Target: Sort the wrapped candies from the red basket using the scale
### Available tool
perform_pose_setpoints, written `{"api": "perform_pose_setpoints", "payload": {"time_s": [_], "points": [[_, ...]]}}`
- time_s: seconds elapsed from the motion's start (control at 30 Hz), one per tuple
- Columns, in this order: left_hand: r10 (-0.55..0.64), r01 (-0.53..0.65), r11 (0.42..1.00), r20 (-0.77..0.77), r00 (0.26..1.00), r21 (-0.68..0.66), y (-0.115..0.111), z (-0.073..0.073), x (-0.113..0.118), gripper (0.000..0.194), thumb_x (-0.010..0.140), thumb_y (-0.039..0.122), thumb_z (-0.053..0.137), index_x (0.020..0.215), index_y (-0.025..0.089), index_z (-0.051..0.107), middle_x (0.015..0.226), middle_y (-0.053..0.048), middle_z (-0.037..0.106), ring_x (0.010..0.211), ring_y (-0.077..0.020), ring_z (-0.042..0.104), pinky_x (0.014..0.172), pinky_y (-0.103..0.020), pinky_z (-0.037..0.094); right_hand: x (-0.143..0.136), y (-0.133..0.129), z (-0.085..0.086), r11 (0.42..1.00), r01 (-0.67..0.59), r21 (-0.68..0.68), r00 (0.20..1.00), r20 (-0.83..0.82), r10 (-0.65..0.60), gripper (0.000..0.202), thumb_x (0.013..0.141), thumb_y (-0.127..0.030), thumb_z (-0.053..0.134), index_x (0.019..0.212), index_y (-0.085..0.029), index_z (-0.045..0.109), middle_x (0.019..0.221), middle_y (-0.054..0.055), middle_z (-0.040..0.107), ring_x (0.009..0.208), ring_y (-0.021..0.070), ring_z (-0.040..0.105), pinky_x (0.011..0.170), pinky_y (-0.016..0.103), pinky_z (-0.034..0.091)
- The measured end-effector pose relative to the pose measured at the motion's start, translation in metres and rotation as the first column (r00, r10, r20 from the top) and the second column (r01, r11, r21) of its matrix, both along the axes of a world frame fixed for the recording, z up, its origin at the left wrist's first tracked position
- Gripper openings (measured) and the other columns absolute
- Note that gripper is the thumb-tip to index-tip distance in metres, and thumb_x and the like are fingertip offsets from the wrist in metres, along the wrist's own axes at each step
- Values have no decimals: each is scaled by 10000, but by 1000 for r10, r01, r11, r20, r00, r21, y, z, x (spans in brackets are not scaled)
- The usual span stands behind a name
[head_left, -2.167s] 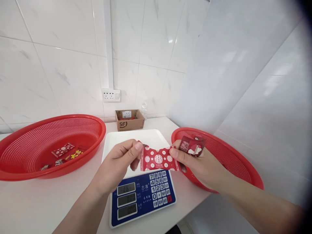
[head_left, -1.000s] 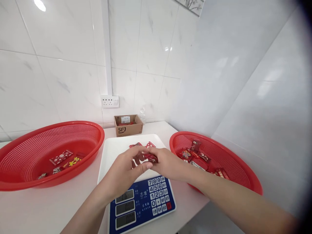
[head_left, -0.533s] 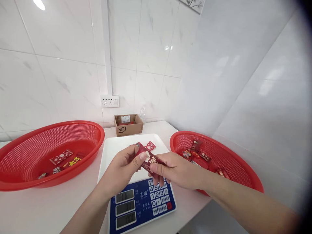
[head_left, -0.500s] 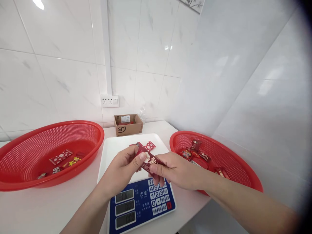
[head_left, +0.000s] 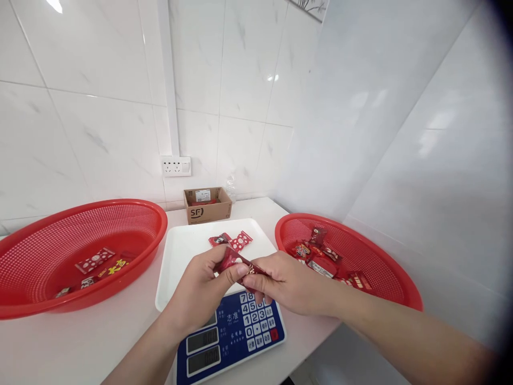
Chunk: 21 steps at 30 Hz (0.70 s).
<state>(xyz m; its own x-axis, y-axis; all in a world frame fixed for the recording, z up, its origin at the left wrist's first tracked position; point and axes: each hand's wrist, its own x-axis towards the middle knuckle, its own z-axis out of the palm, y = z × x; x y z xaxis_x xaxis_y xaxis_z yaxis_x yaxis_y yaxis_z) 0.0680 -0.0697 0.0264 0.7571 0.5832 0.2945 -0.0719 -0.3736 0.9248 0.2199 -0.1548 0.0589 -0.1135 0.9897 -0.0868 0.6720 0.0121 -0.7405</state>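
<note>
Between my two hands is a dark red wrapped packet [head_left: 230,258], above the front of a white scale [head_left: 176,251] with a blue keypad panel. My left hand [head_left: 204,286] pinches its left end, thumb on top. The right end is gripped by my right hand [head_left: 286,280], whose thumb lies close to my left thumb. Two small packets rest on the scale's tray just behind: a red one with white dots [head_left: 241,241] and a dark red one with a black-and-white print [head_left: 219,240]. My hands cover part of the held packet and some keys.
Red mesh baskets holding wrapped packets stand at the left [head_left: 156,235] and at the right [head_left: 385,262]. Behind the scale is an open cardboard box [head_left: 208,214] with red packets inside, near a clear plastic item [head_left: 231,188]. A tiled wall with a socket [head_left: 176,166] rises behind.
The held packet has tipped, so less of its printed face shows, and both hands have shifted slightly. The dark packet on the tray is now more visible. The whole view has moved a little.
</note>
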Motion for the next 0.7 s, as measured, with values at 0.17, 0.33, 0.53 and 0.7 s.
{"api": "perform_pose_setpoints", "payload": {"time_s": [0.17, 0.33, 0.53, 0.7], "points": [[143, -128, 972, -60, 988, 197, -4, -5, 6, 255, 837, 407, 463, 738, 189, 552, 704, 4, 616, 681, -142, 548, 619, -243, 426, 3, -2, -3, 999, 26, 26, 996, 81, -28, 314, 870, -400, 404, 693, -173, 530, 636, 13, 628, 608, 124, 601, 561, 227, 438], [205, -185, 962, -88, 975, 200, 7, -7, 4, 325, 838, 473, 424, 1039, 242, 532, 852, -16, 619, 726, -155, 564, 649, -269, 446, 51, -4, 4, 938, 309, 157, 938, 115, -328, 317, 855, -431, 422, 706, -176, 537, 681, 27, 641, 630, 131, 610, 580, 233, 450], [288, -269, 948, -105, 952, 168, 18, -8, -2, 391, 802, 540, 443, 1082, 278, 517, 867, -14, 606, 771, -174, 568, 638, -280, 456, 155, -16, -21, 801, 598, 29, 769, 260, -584, 413, 874, -435, 352, 1116, -138, 506, 1080, 130, 632, 876, 181, 629, 692, 266, 489], [280, -258, 951, -123, 952, 167, 17, -8, -1, 400, 793, 552, 445, 1054, 262, 535, 838, -16, 616, 756, -180, 578, 644, -284, 464, 188, -34, -70, 804, 549, -230, 793, 449, -413, 788, 644, -406, 686, 1339, -185, 388, 1368, 144, 425, 1203, 307, 442, 936, 378, 393]]}}
